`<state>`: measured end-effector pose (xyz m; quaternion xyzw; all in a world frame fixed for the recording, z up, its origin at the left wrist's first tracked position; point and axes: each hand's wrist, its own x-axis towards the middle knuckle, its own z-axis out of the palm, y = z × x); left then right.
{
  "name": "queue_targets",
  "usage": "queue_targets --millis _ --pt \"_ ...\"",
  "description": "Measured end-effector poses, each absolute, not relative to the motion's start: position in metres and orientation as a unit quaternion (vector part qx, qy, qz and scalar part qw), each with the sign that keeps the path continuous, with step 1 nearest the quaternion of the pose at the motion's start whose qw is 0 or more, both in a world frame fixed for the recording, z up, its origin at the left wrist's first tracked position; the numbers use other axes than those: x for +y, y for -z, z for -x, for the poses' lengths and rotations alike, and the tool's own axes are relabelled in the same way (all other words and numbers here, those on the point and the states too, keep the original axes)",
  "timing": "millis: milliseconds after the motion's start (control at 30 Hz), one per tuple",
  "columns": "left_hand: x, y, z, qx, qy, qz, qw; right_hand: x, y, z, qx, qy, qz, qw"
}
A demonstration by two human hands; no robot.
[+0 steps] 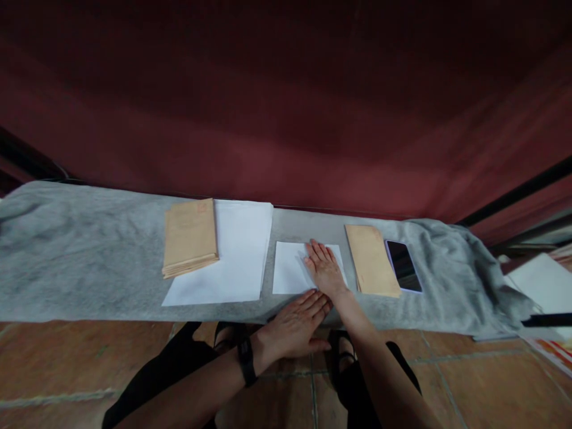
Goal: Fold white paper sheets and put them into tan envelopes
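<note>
A folded sheet of white paper (289, 269) lies on the grey cloth in front of me. My right hand (324, 268) rests flat on its right part, fingers outstretched and pointing away from me. At the paper's near edge is my left hand (301, 319), palm down with the fingers extended to the right, close to my right wrist; a dark band circles the left wrist. To the left is a stack of larger white sheets (239, 256), partly covered by a pile of brown envelopes (191, 232). Right of the folded paper lie more brown envelopes (370, 259).
A phone (404, 267) lies beside the right-hand envelopes. The grey cloth (98, 256) covers a long, narrow surface, bunched at its right end. Behind it stands a dark red wall or panel (286, 119). Other papers (543, 280) show at the far right, and tiled floor (487, 381) below.
</note>
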<state>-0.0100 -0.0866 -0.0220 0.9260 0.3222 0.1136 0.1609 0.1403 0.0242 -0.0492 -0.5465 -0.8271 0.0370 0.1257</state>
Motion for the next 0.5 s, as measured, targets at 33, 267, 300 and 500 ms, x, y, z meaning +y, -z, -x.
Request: queue_targets --millis 33,267,300,500 --pt "-0.085 0.020 0.012 0.319 -0.115 -0.925 0.168 0.023 0.049 -0.141 -0.829 -0.038 0.544 0.126" --pt "-0.067 0.002 0.026 0.281 -0.144 -0.921 0.227 0.010 0.042 -0.152 -0.853 -0.065 0.505 0.116" --pt "-0.064 -0.001 0.028 0.274 -0.150 -0.919 0.242 0.007 0.042 -0.153 -0.857 -0.069 0.498 0.113" --pt "-0.051 -0.008 0.034 0.326 -0.193 -0.888 0.261 -0.009 0.041 -0.159 -0.872 -0.076 0.471 0.106"
